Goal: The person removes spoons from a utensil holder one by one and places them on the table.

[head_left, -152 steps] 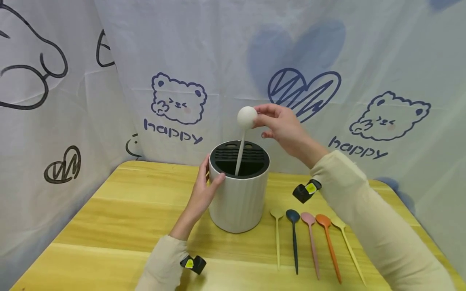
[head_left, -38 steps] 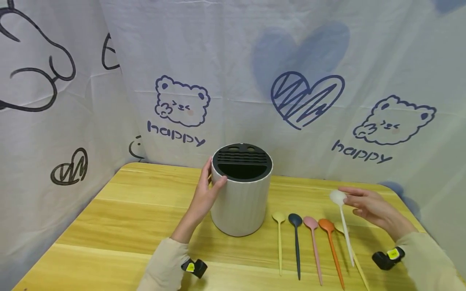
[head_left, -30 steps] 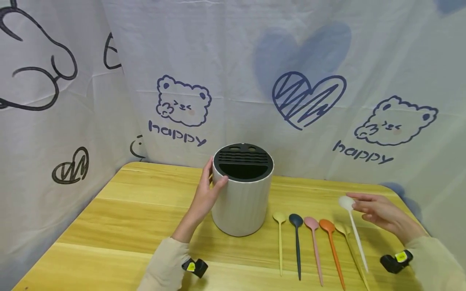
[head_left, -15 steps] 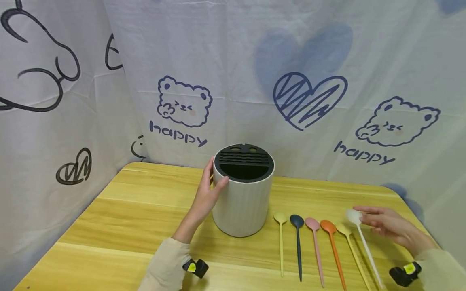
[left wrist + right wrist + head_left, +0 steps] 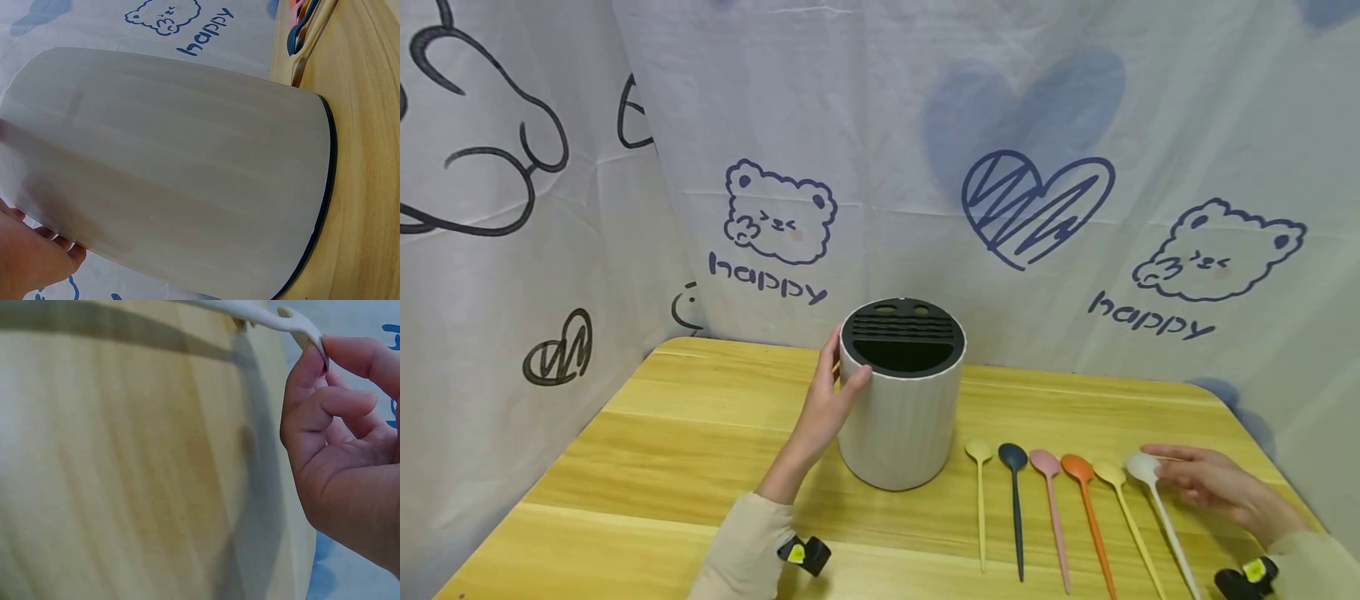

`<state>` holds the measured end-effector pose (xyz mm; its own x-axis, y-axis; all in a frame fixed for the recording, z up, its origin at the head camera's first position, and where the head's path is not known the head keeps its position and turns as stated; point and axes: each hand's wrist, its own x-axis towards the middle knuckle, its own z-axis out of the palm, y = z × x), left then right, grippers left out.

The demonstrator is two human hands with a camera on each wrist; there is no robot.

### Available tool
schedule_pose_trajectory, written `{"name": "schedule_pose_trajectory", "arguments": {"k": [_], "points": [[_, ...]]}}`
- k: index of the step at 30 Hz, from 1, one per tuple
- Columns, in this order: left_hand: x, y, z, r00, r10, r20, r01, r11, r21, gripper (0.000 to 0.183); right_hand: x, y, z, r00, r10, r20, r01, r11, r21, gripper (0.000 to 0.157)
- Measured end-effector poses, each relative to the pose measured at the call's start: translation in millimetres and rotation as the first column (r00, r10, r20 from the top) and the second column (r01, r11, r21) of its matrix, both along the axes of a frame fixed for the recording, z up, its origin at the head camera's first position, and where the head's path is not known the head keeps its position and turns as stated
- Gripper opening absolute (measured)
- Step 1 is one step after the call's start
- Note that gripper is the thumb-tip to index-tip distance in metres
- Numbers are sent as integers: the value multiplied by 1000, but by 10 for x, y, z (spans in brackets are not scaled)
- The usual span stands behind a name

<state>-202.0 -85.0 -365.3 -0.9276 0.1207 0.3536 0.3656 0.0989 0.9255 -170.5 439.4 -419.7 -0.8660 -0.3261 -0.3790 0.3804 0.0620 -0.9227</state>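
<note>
My right hand [image 5: 1221, 486] pinches the bowl edge of a long-handled white spoon [image 5: 1167, 518] at the right end of a row of spoons. In the right wrist view, thumb and finger meet on the rim of the spoon's bowl [image 5: 304, 329], and its shadow falls on the wood. My left hand [image 5: 822, 415] grips the left side of a white ribbed utensil holder [image 5: 897, 437], thumb by the front rim. The holder stands upright under a black slotted lid [image 5: 902, 321]. Its wall fills much of the left wrist view, with fingers [image 5: 76, 253] at its lower edge.
Left of the white spoon lie a yellow spoon [image 5: 1122, 497], an orange spoon [image 5: 1088, 497], a pink spoon [image 5: 1052, 500], a dark blue spoon [image 5: 1017, 496] and another yellow spoon [image 5: 980, 492]. A printed white curtain [image 5: 880, 150] hangs behind the wooden table [image 5: 647, 467].
The right hand has carried the white spoon from above the holder, rightward and down, to the right end of the row. The left hand has kept its hold on the holder.
</note>
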Motion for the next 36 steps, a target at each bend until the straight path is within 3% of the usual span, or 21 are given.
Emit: {"name": "schedule_pose_trajectory", "arguments": {"k": [8,14,26,30,36], "points": [[2,2,1,1000,1,0,-1,1000,-2,79,23,11,-78,999,-17,45,19,998,-56,32],[2,4,-1,1000,3,3,-3,1000,2,78,24,10,-88,997,-56,58,55,998,15,24],[3,0,2,1000,-2,-1,2,1000,7,77,16,-18,-64,996,-69,50,65,994,87,22],[7,0,3,1000,-1,2,1,1000,5,78,16,-33,-41,997,-60,52,54,993,107,22],[5,6,0,1000,1,3,-1,1000,0,78,9,-49,-7,997,-66,39,56,976,213,30]]}}
